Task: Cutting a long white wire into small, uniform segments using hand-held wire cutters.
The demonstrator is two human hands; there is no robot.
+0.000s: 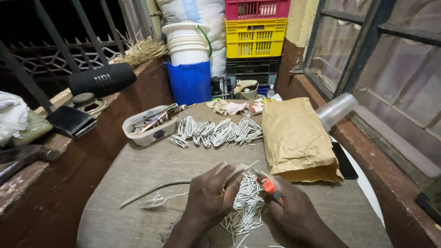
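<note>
My left hand [209, 195] grips a long thin pale cable [154, 189] that trails off to the left across the grey cloth-covered table [133, 170]. My right hand [294, 211] holds a small orange-handled cutting tool [270, 186] close to the cable's end. Between and under both hands lies a pile of short white cut pieces [245, 206]. Farther back a row of bundled white pieces [216, 132] stretches across the table.
A brown paper bag [296, 138] lies at the right, with a clear plastic cup [335, 110] and a dark phone [344, 160] beside it. A white tray of tools [149, 125] sits back left. Behind are a blue bin with white buckets [189, 69] and stacked crates [255, 36]. A black speaker [102, 79] rests on the left ledge.
</note>
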